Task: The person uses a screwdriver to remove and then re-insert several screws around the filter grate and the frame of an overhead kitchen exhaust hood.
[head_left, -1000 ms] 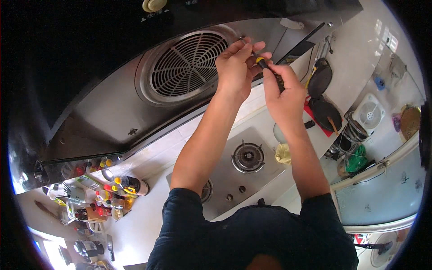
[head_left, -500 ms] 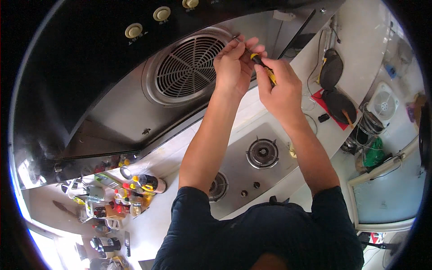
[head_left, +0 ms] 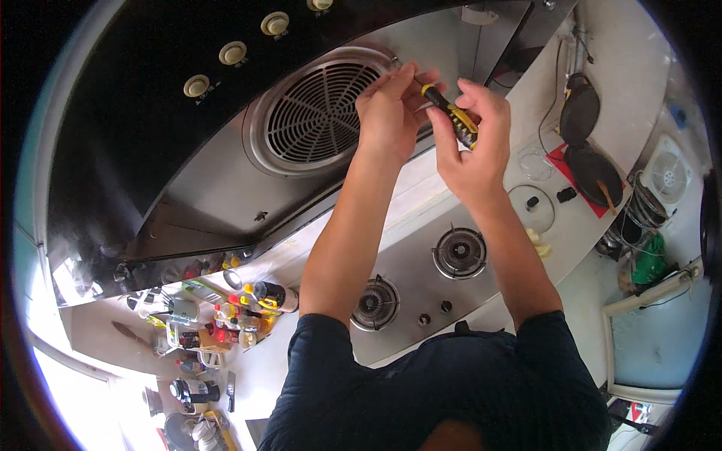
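My left hand is raised to the steel underside of a black range hood, beside the round slotted grille. Its fingers curl around the front end of a black and yellow screwdriver, whose tip is hard to make out among them. Behind it, my right hand grips the handle loosely, with thumb and fingers on either side and much of the handle showing.
Below lies a two-burner steel gas stove. A glass lid, black pans and a red board are at right. Bottles, racks and a knife crowd the left counter. Round knobs sit on the hood's front.
The view has shifted, showing more knobs and both burners. My right hand has loosened and turned slightly on the handle, exposing more of it. My left hand stays at the screwdriver's front end.
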Demonstrator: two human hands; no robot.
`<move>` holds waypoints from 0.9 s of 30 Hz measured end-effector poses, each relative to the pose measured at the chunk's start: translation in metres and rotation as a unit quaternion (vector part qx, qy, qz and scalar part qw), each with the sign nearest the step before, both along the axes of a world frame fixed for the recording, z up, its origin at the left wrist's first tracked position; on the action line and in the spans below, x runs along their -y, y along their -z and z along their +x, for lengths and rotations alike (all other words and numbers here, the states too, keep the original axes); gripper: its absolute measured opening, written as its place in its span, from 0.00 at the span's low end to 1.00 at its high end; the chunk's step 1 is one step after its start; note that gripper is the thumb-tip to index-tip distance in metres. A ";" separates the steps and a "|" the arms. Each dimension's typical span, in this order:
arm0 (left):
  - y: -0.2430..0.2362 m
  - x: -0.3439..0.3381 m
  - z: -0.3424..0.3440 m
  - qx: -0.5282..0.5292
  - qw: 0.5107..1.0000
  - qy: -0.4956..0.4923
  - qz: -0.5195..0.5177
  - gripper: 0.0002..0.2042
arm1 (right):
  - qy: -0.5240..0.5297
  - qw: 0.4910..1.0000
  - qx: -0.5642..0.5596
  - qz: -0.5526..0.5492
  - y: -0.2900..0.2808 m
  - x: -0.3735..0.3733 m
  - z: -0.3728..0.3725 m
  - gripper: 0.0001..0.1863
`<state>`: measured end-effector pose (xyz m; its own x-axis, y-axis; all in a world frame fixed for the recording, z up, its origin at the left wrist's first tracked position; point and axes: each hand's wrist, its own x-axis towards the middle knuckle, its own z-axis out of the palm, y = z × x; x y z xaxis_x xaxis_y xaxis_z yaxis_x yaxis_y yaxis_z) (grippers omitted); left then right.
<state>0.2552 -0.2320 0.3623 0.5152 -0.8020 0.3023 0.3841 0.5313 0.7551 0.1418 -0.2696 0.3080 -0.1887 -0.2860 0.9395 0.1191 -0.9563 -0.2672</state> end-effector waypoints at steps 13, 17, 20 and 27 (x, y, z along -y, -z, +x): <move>0.004 0.002 0.004 0.048 0.998 -0.030 0.030 0.11 | -0.009 0.977 -0.135 0.165 0.000 -0.014 -0.020 0.20; 0.000 -0.001 0.003 0.046 0.997 -0.012 0.056 0.10 | 0.074 0.992 -0.096 -0.025 0.000 -0.005 -0.018 0.17; -0.003 0.001 -0.004 0.047 0.998 -0.008 0.046 0.09 | 0.046 0.995 -0.089 0.012 -0.005 -0.013 -0.023 0.16; -0.003 0.002 -0.004 0.033 0.998 0.019 0.042 0.11 | 0.111 0.986 -0.121 -0.021 0.004 -0.001 -0.022 0.17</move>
<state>0.2512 -0.2337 0.3652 0.4653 -0.8444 0.2655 0.3506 0.4512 0.8206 0.1199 -0.2683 0.3042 -0.0107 -0.2227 0.9748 -0.1578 -0.9623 -0.2215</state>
